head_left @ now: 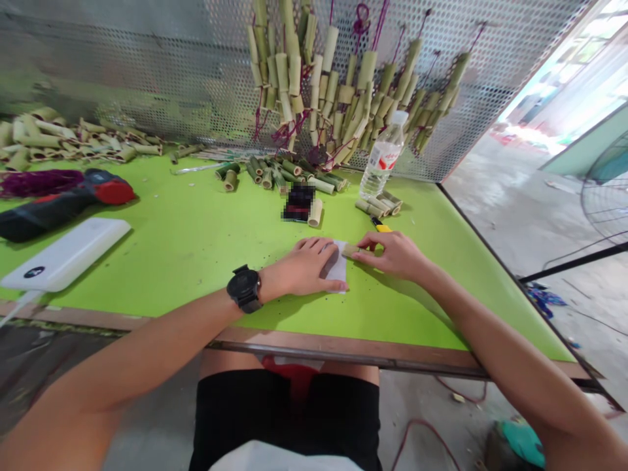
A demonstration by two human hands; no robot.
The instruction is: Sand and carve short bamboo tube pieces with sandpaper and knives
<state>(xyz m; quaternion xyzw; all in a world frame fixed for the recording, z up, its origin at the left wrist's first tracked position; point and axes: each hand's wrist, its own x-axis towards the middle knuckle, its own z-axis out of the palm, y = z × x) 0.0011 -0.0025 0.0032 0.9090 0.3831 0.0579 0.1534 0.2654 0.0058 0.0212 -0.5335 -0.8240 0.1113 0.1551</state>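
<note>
My left hand (311, 267) lies flat with its fingers stretched over a small white sheet (336, 265), pressing it to the green tabletop. A black watch sits on that wrist. With thumb and fingers closed, my right hand (391, 254) grips a short bamboo piece (350, 250) at the sheet's right edge. Part of the bamboo is hidden by the fingers. Just beyond the right hand lies a yellow and black tool (381, 226), partly covered. Past my left hand, a pale bamboo tube (315, 213) rests against a dark, blurred-out object (298, 201).
A water bottle (384, 157) stands near cut bamboo tubes (380, 207). Bamboo strings (338, 98) hang on the perforated metal panel. To the left are a bamboo pile (53, 137), a black and red power tool (69, 201) and a white power bank (69, 254) with a cable.
</note>
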